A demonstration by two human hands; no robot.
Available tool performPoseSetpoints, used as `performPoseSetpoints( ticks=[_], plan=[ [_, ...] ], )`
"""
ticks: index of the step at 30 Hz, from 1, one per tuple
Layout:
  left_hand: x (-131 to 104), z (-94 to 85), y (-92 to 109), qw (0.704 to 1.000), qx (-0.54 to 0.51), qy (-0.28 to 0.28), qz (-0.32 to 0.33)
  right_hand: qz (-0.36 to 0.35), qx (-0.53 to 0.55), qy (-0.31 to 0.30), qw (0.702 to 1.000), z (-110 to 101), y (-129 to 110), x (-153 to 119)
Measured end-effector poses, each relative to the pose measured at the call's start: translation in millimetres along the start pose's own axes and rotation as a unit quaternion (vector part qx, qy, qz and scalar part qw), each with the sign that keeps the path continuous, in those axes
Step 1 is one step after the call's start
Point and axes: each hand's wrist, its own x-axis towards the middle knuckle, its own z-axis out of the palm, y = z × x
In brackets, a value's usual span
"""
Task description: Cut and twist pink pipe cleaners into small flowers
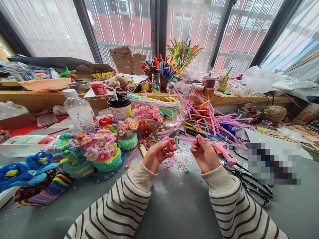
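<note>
The left hand's grip (159,155) is narrow, thumb and fingers closed on a small pink fuzzy piece (169,143). The right hand's grip (204,155) is also narrow, its fingertips pinching a pink fuzzy stem (184,139) that reaches left toward the other hand; whether the stem joins the pink piece cannot be told. Both hands are above the grey worktop (174,212), with pink bits (170,163) and glitter scattered between and below them. Just right of the right hand is a pink glue gun (225,153), and nearer, beside the right sleeve, lie black-handled scissors (256,191). A white sheet (301,146) lies farther right. Beyond the right hand spreads a loose heap of coloured stems (211,116), many of them pink. Left of the left hand stand fuzzy flowers in pink and purple (102,144) on green and yellow coiled bases, with blue flowers (12,174) at the near left. Behind these are a clear bottle (81,113) with a white cap and a cup (120,108) with a black lid and a straw. On the wooden ledge (37,103) at the far side are a red tub (98,88), a small glass bottle (156,84) and a multicoloured bunch of stems (160,70), below the barred windows (119,26).
</note>
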Motion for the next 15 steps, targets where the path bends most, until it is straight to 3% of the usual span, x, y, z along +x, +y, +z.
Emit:
performPoseSetpoints(
  ticks=[7, 15],
  plan=[
    [1.8, -0.8, -2.7, 1.000, 0.020, -0.008, -0.004, 0.012, -0.034, -0.026, 0.999, -1.9, 1.5, -0.7],
    [2.2, -4.6, -2.6, 0.999, 0.047, -0.016, -0.019, -0.044, -0.079, -0.057, 0.994, -1.1, 3.0, -3.7]
  ],
)
